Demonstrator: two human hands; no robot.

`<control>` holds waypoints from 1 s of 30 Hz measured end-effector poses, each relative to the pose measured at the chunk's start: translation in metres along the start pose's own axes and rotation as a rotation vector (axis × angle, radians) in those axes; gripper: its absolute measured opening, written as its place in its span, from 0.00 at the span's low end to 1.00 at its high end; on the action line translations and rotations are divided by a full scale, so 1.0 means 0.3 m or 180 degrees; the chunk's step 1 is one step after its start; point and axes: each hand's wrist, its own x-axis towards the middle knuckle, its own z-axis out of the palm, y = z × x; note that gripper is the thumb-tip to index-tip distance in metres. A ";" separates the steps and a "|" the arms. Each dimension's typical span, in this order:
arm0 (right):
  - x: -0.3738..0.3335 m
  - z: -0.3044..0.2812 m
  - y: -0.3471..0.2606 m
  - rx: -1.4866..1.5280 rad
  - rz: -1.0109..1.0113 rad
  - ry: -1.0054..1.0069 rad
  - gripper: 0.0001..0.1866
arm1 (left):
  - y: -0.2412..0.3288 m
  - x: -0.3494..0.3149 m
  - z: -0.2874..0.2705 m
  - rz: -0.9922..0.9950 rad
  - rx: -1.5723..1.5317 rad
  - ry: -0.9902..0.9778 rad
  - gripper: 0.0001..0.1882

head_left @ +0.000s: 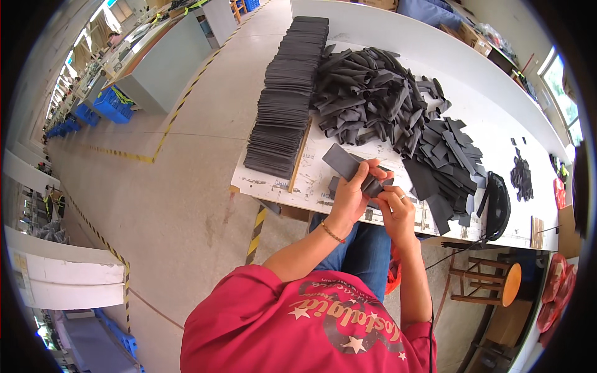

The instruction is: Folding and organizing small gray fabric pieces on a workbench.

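Observation:
My left hand grips a dark grey fabric strip, whose flat end sticks out toward the upper left. At the strip's other end my right hand pinches the folded or curled part, close to the left fingertips. Both hands are just above the near edge of the white table. Under them lie more dark pieces, partly hidden by my hands. Left of the hands runs a long row of tightly stacked dark strips. Beyond them is a heap of rolled dark fabric pieces, and to the right a pile of flat dark pieces.
A black curved object with a cable lies near the table's right end, beside a small dark bundle. A wooden stool stands below on the right. Blue crates and yellow-black floor tape are on the left.

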 end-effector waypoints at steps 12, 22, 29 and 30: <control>-0.011 0.090 -0.013 0.1784 0.1728 0.0714 0.08 | 0.006 0.017 -0.004 0.0281 0.0341 -0.0145 0.20; -0.008 0.053 -0.046 0.1481 0.1917 0.1001 0.02 | 0.049 0.004 0.007 0.0219 0.0243 -0.0296 0.25; -0.031 0.028 -0.017 0.1110 0.1087 0.0959 0.02 | 0.115 -0.002 -0.120 0.0481 0.0448 0.0463 0.13; -0.033 0.030 -0.006 0.1111 0.1106 0.0944 0.02 | 0.116 -0.003 -0.116 0.0395 0.0465 0.0513 0.12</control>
